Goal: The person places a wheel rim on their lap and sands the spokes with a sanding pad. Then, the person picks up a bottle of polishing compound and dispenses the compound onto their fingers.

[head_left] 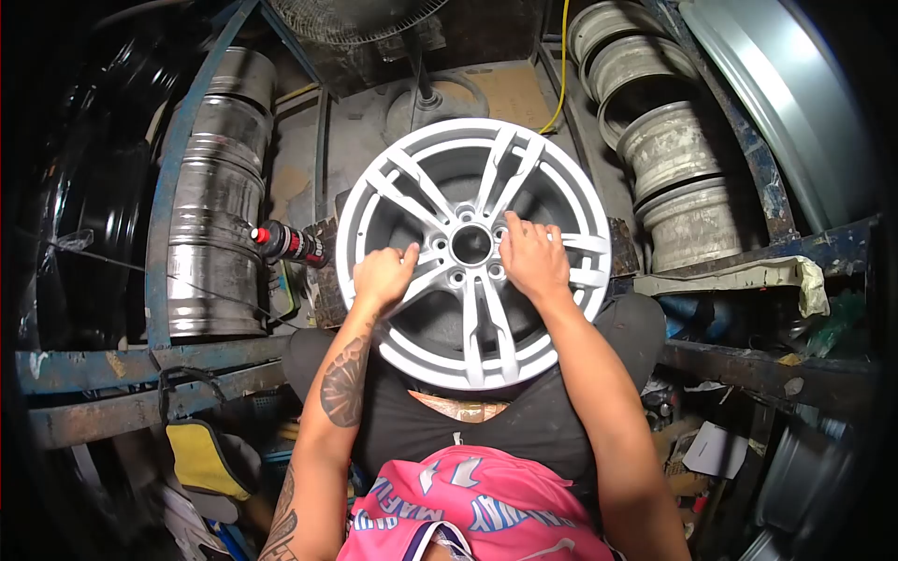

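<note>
A silver alloy wheel rim (475, 348) with paired spokes lies across my lap, its face turned up toward me. My left hand (383, 275) is closed on a spoke at the rim's left side, thumb up; its other fingertips are hidden. On the right, my right hand (535, 254) lies over the spokes beside the round centre hole, fingers bent and pressed on the metal. Whether anything small is under those fingers, I cannot tell. A dark bottle with a red cap (290, 243) lies tilted just left of the rim.
Bare metal rims are stacked at left (217, 196) and at right (681, 145), behind blue metal frames (168, 187). A fan stand (426, 89) stands ahead, near a yellow cable (563, 75). A yellow and grey cloth item (208, 458) hangs low on the left.
</note>
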Demonstrator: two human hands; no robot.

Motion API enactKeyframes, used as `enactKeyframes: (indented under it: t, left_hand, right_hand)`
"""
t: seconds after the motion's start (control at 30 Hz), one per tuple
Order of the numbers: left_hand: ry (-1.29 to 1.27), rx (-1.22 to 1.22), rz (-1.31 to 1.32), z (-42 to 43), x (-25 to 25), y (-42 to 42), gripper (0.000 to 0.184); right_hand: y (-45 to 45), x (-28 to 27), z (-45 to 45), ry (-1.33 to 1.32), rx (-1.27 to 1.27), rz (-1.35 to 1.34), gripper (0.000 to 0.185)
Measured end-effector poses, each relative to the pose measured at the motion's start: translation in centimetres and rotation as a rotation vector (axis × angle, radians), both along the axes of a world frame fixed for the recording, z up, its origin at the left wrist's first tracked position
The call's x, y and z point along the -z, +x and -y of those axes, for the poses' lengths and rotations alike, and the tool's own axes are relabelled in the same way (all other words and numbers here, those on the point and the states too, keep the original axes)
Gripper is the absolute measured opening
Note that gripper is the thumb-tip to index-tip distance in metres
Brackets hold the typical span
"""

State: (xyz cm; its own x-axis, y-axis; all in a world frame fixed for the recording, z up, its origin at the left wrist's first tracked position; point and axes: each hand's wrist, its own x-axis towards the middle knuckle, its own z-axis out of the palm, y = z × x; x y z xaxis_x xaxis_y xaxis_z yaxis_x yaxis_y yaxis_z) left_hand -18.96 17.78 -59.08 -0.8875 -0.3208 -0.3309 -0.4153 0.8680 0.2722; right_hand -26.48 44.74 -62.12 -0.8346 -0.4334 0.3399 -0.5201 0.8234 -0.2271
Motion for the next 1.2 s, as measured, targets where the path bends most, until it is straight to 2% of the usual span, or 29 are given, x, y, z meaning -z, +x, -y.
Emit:
enactKeyframes:
  t: [0.17, 0.23, 0.33, 0.37, 0.5, 0.53, 0.63, 0.67, 0.7, 0.77, 0.83, 0.9, 0.97, 1.03, 1.1, 1.17, 1.2]
  left_hand:
    - [0.121, -0.202, -0.024, -6.2, -0.2, 6.1, 0.065]
    - [0.208, -0.201, 0.008, -8.6, -0.7, 7.8, 0.060]
    - [0.326, -0.184, -0.004, -11.0, 0.5, 9.9, 0.052]
    - [0.322, -0.180, -0.028, -11.6, 0.4, 10.5, 0.055]
    - [0.152, -0.021, -0.317, -12.9, 0.9, 14.4, 0.070]
    - [0.106, 0.038, -0.391, -12.6, 1.2, 15.2, 0.074]
    - [0.035, 0.128, -0.399, -11.9, 0.9, 18.1, 0.079]
    - [0.056, 0.120, -0.353, -12.0, 0.1, 18.7, 0.079]
    - [0.011, 0.146, -0.325, -12.2, -0.3, 19.3, 0.079]
    - [-0.082, 0.196, -0.282, -12.3, -1.2, 20.1, 0.078]
    - [-0.063, 0.208, -0.181, -11.9, -2.8, 19.7, 0.076]
    - [-0.047, 0.226, -0.017, -11.2, -5.2, 18.3, 0.072]
    - [-0.137, 0.258, -0.077, -10.1, -5.8, 16.7, 0.063]
    - [-0.120, 0.158, 0.082, -8.8, -7.9, 14.0, 0.057]
    - [-0.172, 0.162, -0.085, -6.5, -7.6, 12.4, 0.051]
    - [-0.123, 0.135, -0.243, -5.6, -7.8, 11.2, 0.047]
    - [-0.057, 0.122, -0.119, -5.7, -7.9, 10.8, 0.048]
  right_hand:
    - [-4.3, -0.6, -1.5, -0.004, -0.155, -0.028, 0.028]
    - [-6.3, -0.9, -1.2, -0.031, -0.227, -0.126, 0.027]
    - [-7.8, -1.0, 0.0, -0.025, -0.202, -0.086, 0.032]
    - [-7.6, -1.7, 0.3, -0.013, -0.185, -0.064, 0.034]
    - [-8.6, -4.2, -0.8, 0.208, -0.409, 0.384, 0.042]
    - [-8.8, -4.3, -1.4, 0.223, -0.457, 0.408, 0.040]
    - [-8.5, -4.9, -3.6, 0.058, -0.526, 0.449, 0.037]
    - [-9.0, -4.1, -4.7, -0.164, -0.529, 0.549, 0.037]
    - [-7.9, -7.4, -5.7, -0.247, -0.328, 0.766, 0.039]
    - [-8.1, -9.2, -8.2, -0.221, -0.064, 0.694, 0.041]
    - [-9.3, -8.0, -11.5, -0.267, -0.025, 0.296, 0.049]
    - [-9.5, -7.6, -13.3, -0.114, 0.219, 0.328, 0.071]
    - [-9.1, -7.2, -13.8, -0.082, 0.238, 0.585, 0.084]
    - [-7.9, -7.3, -13.5, -0.109, 0.175, 0.803, 0.091]
    - [-6.4, -6.4, -13.1, -0.136, 0.121, 0.685, 0.090]
    - [-5.2, -5.6, -12.7, -0.277, 0.198, 0.685, 0.084]
    - [-4.3, -5.1, -12.7, -0.350, 0.226, 0.669, 0.082]
